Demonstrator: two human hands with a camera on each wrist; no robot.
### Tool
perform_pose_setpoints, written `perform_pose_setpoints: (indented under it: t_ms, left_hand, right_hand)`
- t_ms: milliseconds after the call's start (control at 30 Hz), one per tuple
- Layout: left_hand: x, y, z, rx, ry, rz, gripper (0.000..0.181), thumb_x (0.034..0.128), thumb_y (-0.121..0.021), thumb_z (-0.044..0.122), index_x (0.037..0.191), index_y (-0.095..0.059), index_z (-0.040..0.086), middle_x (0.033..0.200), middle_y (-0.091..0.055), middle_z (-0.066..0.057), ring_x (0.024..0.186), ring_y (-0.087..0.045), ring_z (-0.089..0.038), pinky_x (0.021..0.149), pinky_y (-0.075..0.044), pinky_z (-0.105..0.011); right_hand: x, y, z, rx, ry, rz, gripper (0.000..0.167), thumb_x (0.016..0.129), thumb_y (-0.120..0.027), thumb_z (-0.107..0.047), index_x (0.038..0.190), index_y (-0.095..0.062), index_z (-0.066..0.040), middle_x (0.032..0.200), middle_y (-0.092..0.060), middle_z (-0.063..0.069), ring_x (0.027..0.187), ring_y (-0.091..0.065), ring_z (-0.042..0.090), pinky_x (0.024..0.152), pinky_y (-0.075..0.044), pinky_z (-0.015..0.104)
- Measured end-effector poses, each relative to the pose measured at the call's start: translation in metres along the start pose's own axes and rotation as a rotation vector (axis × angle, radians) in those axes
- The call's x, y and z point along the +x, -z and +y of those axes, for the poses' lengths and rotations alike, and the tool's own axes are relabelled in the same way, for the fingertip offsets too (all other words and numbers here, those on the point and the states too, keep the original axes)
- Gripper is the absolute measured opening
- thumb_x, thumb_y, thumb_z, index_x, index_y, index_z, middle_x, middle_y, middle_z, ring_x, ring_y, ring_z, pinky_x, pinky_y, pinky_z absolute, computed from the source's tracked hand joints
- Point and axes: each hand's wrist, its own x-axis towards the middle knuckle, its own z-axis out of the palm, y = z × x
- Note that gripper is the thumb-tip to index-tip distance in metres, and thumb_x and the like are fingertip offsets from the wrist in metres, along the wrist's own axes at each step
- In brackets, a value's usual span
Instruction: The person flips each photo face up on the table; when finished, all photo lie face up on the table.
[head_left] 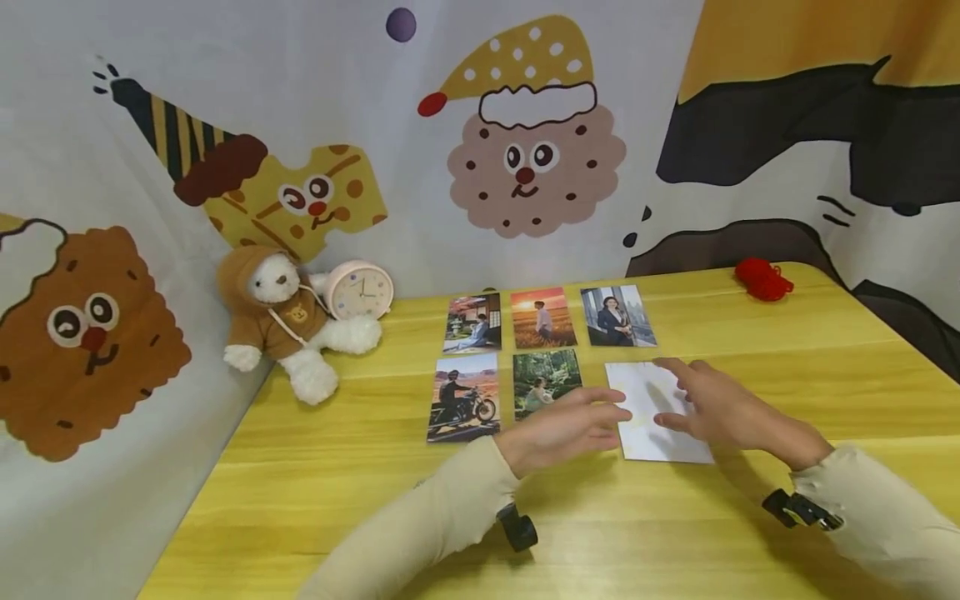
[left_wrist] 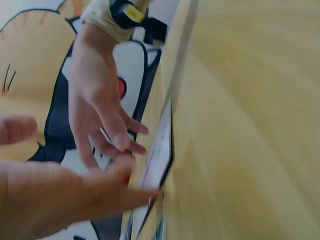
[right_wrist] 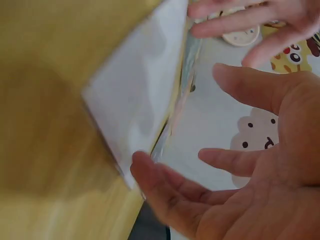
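A blank white card [head_left: 660,437] lies flat on the yellow table, between my two hands. At its left edge is my left hand [head_left: 566,425], fingers extended and nothing held. On the other side, my right hand [head_left: 723,408] spreads its fingers over the card's right part. The right wrist view has one right fingertip close to the edge of the white card [right_wrist: 137,90]; contact cannot be told. Photo cards lie in two rows beside it: motorcycle [head_left: 462,400], forest [head_left: 543,379], garden [head_left: 472,323], sunset field [head_left: 543,318] and suited person [head_left: 618,317]. My left hand partly covers the forest photo.
A white plush toy in a brown hoodie [head_left: 281,312] sits at the table's back left, against a round pink clock [head_left: 360,290]. Red yarn [head_left: 763,279] lies at the back right. Behind the table hangs a cartoon-printed cloth [head_left: 420,183].
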Motion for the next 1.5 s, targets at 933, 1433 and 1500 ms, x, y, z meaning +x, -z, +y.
perform_pose_setpoints:
  t_ms: [933, 1433, 1500]
  left_hand:
    - [0.026, -0.020, -0.007, -0.051, -0.208, 0.250, 0.064, 0.0921, -0.052, -0.009, 0.153, -0.035, 0.001, 0.136, -0.055, -0.016, 0.115, -0.060, -0.023, 0.113, -0.046, -0.046]
    - [0.026, -0.017, -0.005, 0.032, -0.301, 0.243, 0.054, 0.0982, -0.063, 0.009, 0.138, -0.053, 0.045, 0.141, -0.056, -0.001, 0.126, -0.059, -0.023, 0.106, -0.051, -0.048]
    - [0.026, -0.018, -0.003, 0.071, -0.307, 0.237, 0.053, 0.0979, -0.065, 0.013, 0.136, -0.054, 0.048, 0.140, -0.056, 0.005, 0.128, -0.058, -0.022, 0.105, -0.053, -0.045]
  right_hand:
    - [-0.013, -0.011, -0.026, 0.102, 0.044, 0.044, 0.062, 0.105, -0.049, -0.045, 0.157, -0.035, -0.015, 0.088, -0.057, 0.007, 0.070, -0.044, 0.015, 0.056, -0.036, 0.029]
    - [-0.018, -0.009, -0.027, 0.493, 0.148, 0.182, 0.054, 0.108, -0.046, -0.023, 0.158, -0.031, -0.011, 0.133, -0.057, 0.029, 0.104, -0.070, 0.032, 0.070, -0.062, 0.033]
    - [-0.021, -0.009, -0.029, 0.498, 0.170, 0.236, 0.052, 0.108, -0.046, -0.019, 0.157, -0.032, -0.009, 0.130, -0.059, 0.029, 0.100, -0.071, 0.021, 0.068, -0.062, 0.030]
